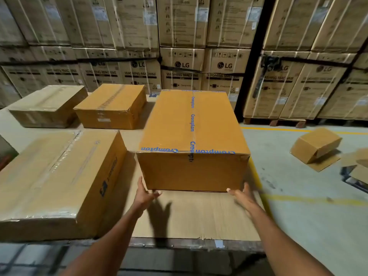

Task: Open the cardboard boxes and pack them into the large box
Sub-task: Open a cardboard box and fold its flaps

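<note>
Now both hands — left (145, 193), right (240, 193) — spread apart at taped box (191, 140) bottom corners; bare cardboard sheet (195, 216) beneath.

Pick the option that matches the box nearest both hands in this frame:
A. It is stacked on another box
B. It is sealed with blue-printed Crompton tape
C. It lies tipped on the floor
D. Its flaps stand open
B: the box at the left hand and right hand sits shut on the cardboard-covered platform, with tape printed Crompton along its top seam and front edge.
</note>
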The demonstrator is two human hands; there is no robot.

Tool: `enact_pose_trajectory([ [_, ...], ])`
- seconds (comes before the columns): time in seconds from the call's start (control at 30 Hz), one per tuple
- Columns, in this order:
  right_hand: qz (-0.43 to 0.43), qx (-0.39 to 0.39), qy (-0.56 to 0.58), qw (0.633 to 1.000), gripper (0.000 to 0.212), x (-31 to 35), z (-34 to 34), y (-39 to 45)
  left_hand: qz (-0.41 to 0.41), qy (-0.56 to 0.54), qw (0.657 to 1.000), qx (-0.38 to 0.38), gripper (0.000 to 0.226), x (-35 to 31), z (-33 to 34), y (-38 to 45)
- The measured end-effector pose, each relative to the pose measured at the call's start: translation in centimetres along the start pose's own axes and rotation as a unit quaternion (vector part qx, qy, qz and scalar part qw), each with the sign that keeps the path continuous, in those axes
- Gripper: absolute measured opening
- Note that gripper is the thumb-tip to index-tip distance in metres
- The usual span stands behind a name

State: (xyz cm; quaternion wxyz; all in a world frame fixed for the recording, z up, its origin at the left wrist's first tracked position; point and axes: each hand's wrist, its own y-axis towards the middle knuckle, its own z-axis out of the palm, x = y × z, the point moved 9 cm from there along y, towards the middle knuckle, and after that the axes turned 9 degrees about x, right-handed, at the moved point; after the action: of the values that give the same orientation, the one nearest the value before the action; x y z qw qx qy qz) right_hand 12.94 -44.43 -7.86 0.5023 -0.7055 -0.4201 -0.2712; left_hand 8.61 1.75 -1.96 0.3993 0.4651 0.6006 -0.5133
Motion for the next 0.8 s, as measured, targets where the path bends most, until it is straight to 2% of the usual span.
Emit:
enact_pose_trajectory([
  [0.1, 0.018, -0.009, -0.016, 1.0, 0.11, -0.4, 0.1, 1.2, -0.017, -0.018, 0.999, 0.047, 0.101, 0.1, 0.4, 0.8],
  [0.2, 0.013, -0.01, -0.014, 1.0, 0.114, 0.1, 0.5, 0.8, -0.032, -0.029, 0.997, 0.065, 0.095, 1.3, 0.4, 2.1],
  [0.27, -0.003, -0.019, -0.008, 1.0, 0.109, 0.3, 0.5, 0.7, -0.048, -0.025, 0.997, 0.061, 0.089, 1.8, 0.1, 2.6],
  [0.37, -0.027, -0.056, -0.002, 0.998, 0.08, 2.8, 0.3, -2.5, -0.043, -0.036, 0.997, 0.05, 0.078, 1.6, 0.1, 2.5],
  [0.47, -0.042, -0.079, 0.015, 0.996, 0.054, 5.8, 0.5, -5.9, 0.009, -0.039, 0.999, 0.017, 0.083, 0.6, -0.1, 2.1],
  [0.57, -0.066, -0.116, 0.02, 0.991, 0.049, 7.2, 0.0, -7.1, 0.063, -0.029, 0.997, -0.027, 0.094, -0.5, -0.7, 1.1],
  [0.63, -0.094, -0.14, 0.029, 0.985, 0.056, 7.8, -0.9, -7.3, 0.08, 0.002, 0.995, -0.062, 0.097, -1.3, -0.9, 0.6],
  [0.73, -0.141, -0.16, 0.051, 0.976, 0.072, 9.1, -2.5, -7.9, 0.105, 0.029, 0.983, -0.145, 0.088, -4.1, -1.5, -1.4],
  [0.8, -0.166, -0.16, 0.073, 0.97, 0.069, 10.7, -3.6, -9.4, 0.135, 0.028, 0.972, -0.19, 0.078, -6.6, -2.1, -2.8],
])
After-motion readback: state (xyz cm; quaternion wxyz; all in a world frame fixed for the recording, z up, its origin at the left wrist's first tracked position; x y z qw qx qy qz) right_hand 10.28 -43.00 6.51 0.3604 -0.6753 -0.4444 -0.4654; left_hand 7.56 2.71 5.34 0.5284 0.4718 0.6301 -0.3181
